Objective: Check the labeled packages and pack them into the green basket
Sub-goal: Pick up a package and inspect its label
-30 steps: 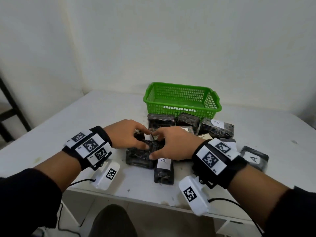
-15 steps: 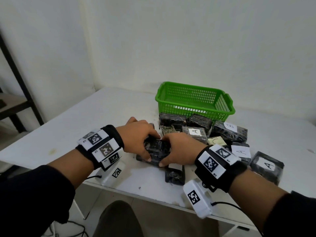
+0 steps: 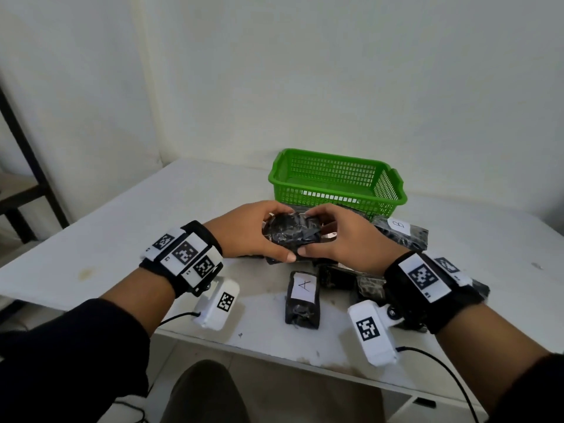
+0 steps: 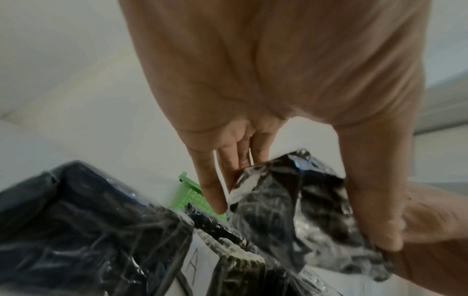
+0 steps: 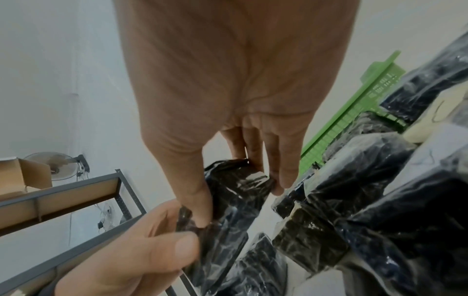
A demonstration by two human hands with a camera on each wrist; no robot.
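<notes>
The left hand (image 3: 244, 232) and the right hand (image 3: 345, 239) together grip one black package wrapped in crinkled clear film (image 3: 291, 235), held up off the white table (image 3: 183, 209) in front of the green plastic mesh basket (image 3: 337, 181). Each hand has its fingers curled over the far edge and its thumb on the near edge, and the two thumb tips nearly meet at the package's near corner. In the left wrist view the left fingers (image 4: 212, 192) lie along the glossy wrap; in the right wrist view the right thumb (image 5: 197, 200) presses its near side. The face turned up is dark and creased, with no label showing. Its long axis runs roughly left to right between the palms, tilted slightly.

Below the hands, a black film-wrapped package with a white label marked A (image 3: 302, 299) lies on the table, long axis pointing away from the person. A similar package labelled B (image 3: 399, 235) lies just right of the basket's front, among more dark packages (image 3: 351, 280) clustered under the right wrist. A dark metal shelf frame (image 3: 27, 166) stands at the left.
</notes>
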